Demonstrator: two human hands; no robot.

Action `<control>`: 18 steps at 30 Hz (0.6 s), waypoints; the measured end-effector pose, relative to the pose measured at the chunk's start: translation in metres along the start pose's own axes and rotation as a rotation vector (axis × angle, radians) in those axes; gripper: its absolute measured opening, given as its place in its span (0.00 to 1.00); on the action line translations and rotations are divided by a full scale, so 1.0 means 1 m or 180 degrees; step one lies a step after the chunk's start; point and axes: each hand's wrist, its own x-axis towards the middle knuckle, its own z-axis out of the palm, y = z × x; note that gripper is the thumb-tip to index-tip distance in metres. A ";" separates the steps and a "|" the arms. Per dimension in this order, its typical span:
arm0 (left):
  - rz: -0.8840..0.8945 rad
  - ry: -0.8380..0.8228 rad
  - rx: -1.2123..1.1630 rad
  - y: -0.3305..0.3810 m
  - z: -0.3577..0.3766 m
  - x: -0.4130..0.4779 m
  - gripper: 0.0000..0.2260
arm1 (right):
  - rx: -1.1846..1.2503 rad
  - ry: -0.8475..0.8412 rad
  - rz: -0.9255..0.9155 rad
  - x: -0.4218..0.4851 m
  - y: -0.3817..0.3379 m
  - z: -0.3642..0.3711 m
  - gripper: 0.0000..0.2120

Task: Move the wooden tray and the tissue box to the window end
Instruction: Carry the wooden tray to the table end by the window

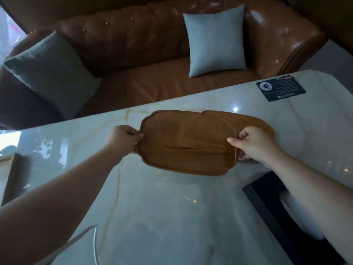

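A flat brown wooden tray (187, 142) with a scalloped rim lies across the middle of the pale marble table (152, 207). My left hand (123, 138) grips its left end, thumb on the rim. My right hand (254, 143) grips its right end, thumb and fingers pinching the rim. Whether the tray rests on the table or is lifted slightly, I cannot tell. A black tissue box (277, 213) with white tissue showing sits at the near right, partly hidden under my right forearm.
A dark printed card (280, 88) lies at the far right of the table. Behind the table stands a brown leather sofa (145, 54) with two blue-grey cushions (215, 41). Bright window light shows at the far left (7, 31). A white strap (94, 243) hangs near the bottom left.
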 end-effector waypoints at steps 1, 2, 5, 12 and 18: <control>0.0017 -0.0025 0.0006 0.006 0.007 0.003 0.04 | 0.0037 0.0040 0.0006 0.004 0.003 -0.005 0.14; 0.0044 -0.0061 0.0015 0.013 0.016 0.008 0.04 | 0.0024 0.0085 0.0019 0.008 0.007 -0.011 0.14; 0.0115 -0.0154 0.0121 0.031 0.049 0.024 0.04 | -0.0100 0.0202 0.0053 0.021 0.024 -0.033 0.14; 0.0093 -0.0384 0.0230 0.055 0.116 0.048 0.04 | -0.0311 0.0382 0.0224 0.055 0.061 -0.071 0.14; 0.0141 -0.0463 0.0478 0.061 0.147 0.062 0.05 | -0.0681 0.0432 0.0325 0.075 0.083 -0.084 0.21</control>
